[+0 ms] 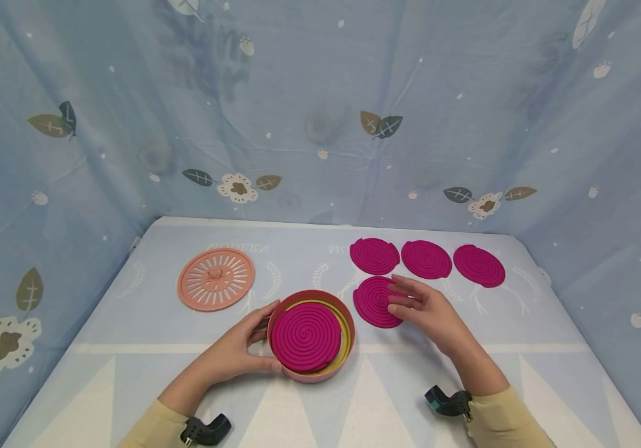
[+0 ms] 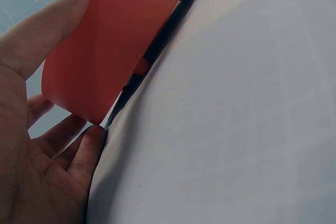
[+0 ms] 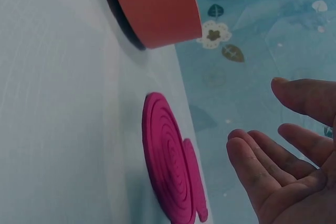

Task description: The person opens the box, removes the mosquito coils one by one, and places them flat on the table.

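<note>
On the "MODERN"-lettered tablecloth [image 1: 130, 311] before blue drapes [image 1: 320, 74], your left hand [image 1: 233, 351] grips the round box [image 1: 312, 377]; your right hand [image 1: 429, 311], fingers loosely parted, holds nothing.

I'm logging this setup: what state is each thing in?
Round box: upright, uncovered.
Slotted lid: off the box, on the table.
Boxed magenta mat: uppermost inside the box.
Yellow item: in the box, partly covered.
Four loose mats: flat on the table.
Left hand: grips the box's side.
Right hand: holds nothing, above a loose mat.
</note>
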A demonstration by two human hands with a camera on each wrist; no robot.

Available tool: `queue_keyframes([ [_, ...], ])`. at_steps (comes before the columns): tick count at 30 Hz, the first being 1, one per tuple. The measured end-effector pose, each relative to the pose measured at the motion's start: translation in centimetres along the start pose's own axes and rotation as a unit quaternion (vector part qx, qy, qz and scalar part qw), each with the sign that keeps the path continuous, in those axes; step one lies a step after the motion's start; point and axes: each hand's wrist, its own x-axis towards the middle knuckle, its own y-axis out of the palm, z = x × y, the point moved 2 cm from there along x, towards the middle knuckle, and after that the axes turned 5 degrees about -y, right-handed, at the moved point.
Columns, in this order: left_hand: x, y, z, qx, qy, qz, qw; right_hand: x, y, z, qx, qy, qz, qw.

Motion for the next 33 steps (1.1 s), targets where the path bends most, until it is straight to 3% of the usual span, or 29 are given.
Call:
queue_keyframes([
  [20, -0.1, 0.0, -0.2, -0.002, 0.003, 0.002, 1.0, 1.6, 4.5, 2.5, 0.012, -0.03, 0.082, 0.9961],
  [33, -0.1, -0.1, -0.2, -0.005, -0.001, 0.002, 1.0, 2.5, 8.1, 3.6, 0.005, -0.046, 0.158, 0.9863],
])
